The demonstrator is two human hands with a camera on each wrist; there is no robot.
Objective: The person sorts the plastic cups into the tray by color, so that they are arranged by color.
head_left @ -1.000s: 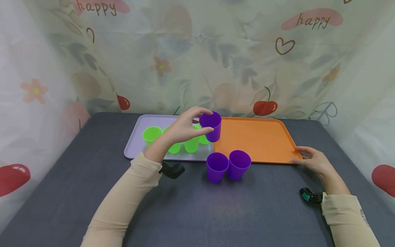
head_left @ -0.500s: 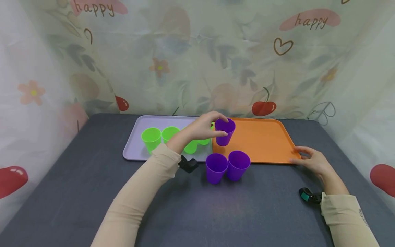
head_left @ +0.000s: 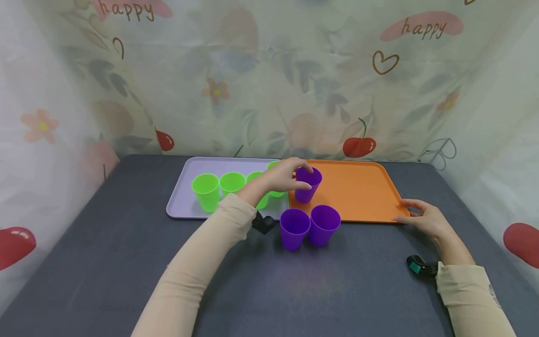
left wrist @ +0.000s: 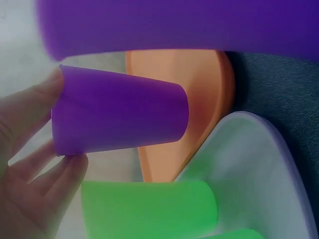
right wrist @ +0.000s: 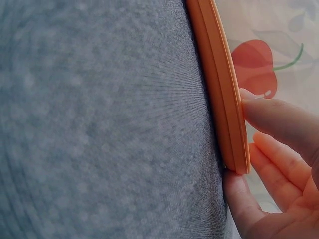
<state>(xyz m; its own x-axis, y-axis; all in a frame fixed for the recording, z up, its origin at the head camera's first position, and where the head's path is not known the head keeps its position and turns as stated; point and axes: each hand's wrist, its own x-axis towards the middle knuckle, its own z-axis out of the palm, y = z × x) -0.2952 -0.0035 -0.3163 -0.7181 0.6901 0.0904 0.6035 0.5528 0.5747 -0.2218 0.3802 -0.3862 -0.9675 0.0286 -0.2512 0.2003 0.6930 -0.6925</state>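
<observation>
My left hand (head_left: pixel 281 178) pinches a purple cup (head_left: pixel 305 194) near its rim, thumb on one side and fingers on the other. The cup is upright over the left end of the orange tray (head_left: pixel 358 192), its base close over the surface. In the left wrist view the held cup (left wrist: pixel 119 112) shows from the side, with the fingertips right at its rim. At the tray's front right corner, my right hand (head_left: pixel 430 223) grips the edge between thumb and fingers; the right wrist view shows them around the orange rim (right wrist: pixel 219 89).
Two more purple cups, one (head_left: pixel 294 230) beside the other (head_left: pixel 324 225), stand on the dark table (head_left: pixel 337 290) before the trays. Several green cups (head_left: pixel 207 194) stand on the lavender tray (head_left: pixel 180 206) at left, some partly behind my left hand. A printed curtain (head_left: pixel 273 93) hangs behind.
My left hand has carried the purple cup rightward from above the lavender tray's right end to the orange tray, and lowered it. My right hand stays at the orange tray's corner.
</observation>
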